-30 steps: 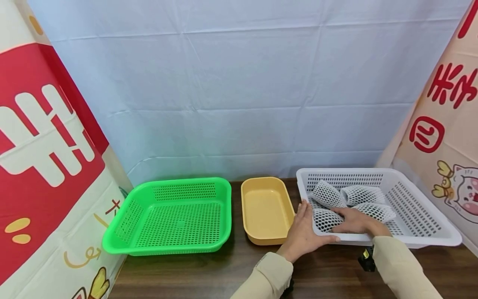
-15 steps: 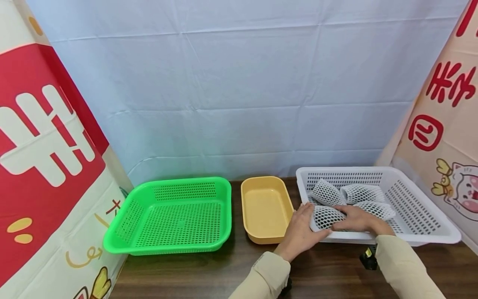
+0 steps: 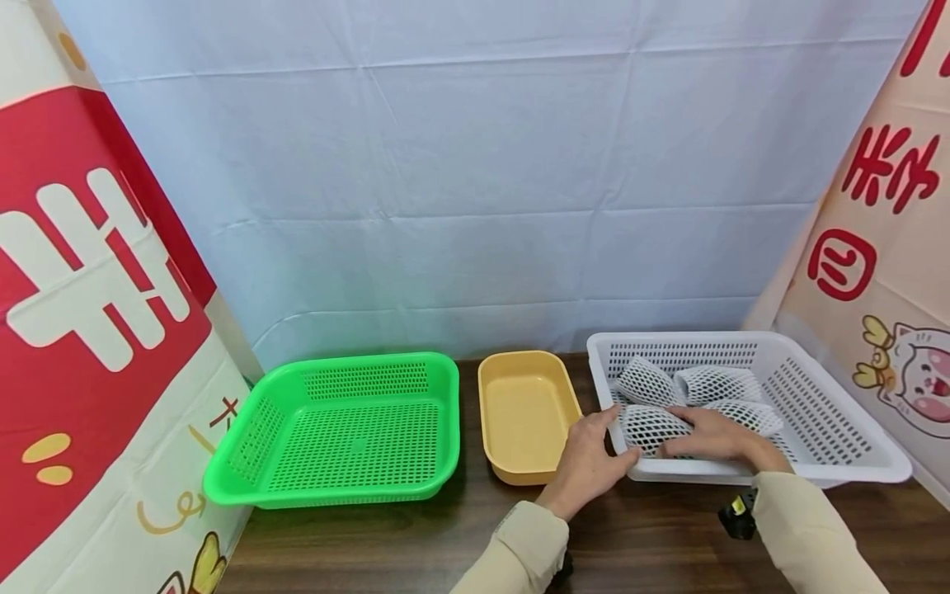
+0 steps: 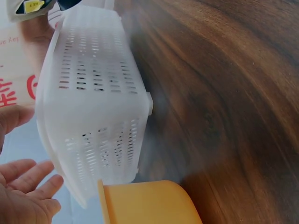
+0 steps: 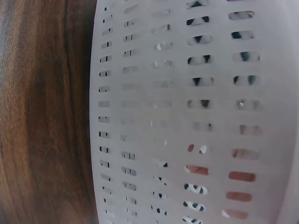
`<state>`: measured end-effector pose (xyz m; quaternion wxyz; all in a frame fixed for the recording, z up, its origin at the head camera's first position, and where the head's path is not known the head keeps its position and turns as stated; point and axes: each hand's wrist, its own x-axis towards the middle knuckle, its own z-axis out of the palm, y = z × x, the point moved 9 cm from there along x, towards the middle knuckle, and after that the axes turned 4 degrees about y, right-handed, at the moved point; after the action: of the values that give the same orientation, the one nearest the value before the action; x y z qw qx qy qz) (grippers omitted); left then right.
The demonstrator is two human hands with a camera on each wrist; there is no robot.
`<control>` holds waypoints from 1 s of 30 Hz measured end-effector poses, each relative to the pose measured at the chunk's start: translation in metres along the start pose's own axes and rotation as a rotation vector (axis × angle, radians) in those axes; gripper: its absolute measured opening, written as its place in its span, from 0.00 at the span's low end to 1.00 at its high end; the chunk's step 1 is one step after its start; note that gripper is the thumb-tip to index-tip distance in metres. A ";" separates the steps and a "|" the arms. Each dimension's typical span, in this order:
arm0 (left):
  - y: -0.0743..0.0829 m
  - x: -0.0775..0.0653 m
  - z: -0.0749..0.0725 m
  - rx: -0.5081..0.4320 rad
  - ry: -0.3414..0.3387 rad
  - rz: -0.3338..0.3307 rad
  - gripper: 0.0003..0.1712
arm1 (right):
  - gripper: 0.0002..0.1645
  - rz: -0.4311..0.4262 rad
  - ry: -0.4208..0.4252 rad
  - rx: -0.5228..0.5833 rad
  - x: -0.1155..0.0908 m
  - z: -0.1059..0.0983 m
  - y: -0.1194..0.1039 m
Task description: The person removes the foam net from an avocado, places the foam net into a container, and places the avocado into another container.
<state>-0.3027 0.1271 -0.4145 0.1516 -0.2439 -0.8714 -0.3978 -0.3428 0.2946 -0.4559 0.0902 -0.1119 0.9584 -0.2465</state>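
In the head view a white basket [image 3: 831, 470] stands at the right with several white foam net sleeves in it. My right hand [image 3: 716, 437] reaches over the front rim, thumb and fingers around the right end of the front-left foam net sleeve [image 3: 647, 427]. Its fingertips are partly hidden, and what the sleeve contains cannot be made out. Another foam net sleeve [image 3: 718, 384] lies behind. My left hand [image 3: 590, 464] is at the basket's front-left corner, fingers spread and loosely bent, holding nothing. In the left wrist view that hand [image 4: 25, 196] is beside the rim.
Left of the white basket stands a yellow tray [image 3: 529, 474], close to my left hand. A green basket [image 3: 334, 497] sits farther left. All three rest on a dark wooden table [image 3: 416, 544]. A pale cloth [image 3: 482, 181] hangs behind, with printed banners at both sides.
The front-left foam net sleeve rose slightly over the rim between my hands, then sank back into the basket. My left hand has moved a little left and down, away from it.
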 end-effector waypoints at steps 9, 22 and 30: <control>-0.002 -0.002 -0.012 -0.030 0.051 -0.022 0.29 | 0.52 0.000 0.035 0.049 -0.006 -0.010 -0.007; -0.013 -0.005 -0.021 -0.123 0.061 -0.091 0.29 | 0.54 0.023 0.092 0.081 -0.016 -0.021 -0.003; -0.024 -0.007 -0.028 -0.268 0.069 -0.227 0.31 | 0.54 0.012 0.133 0.089 -0.020 -0.033 -0.010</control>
<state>-0.3079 0.0902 -0.4149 0.1017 -0.1480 -0.8268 -0.5331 -0.3298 0.3063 -0.4202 0.0325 -0.0852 0.9510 -0.2954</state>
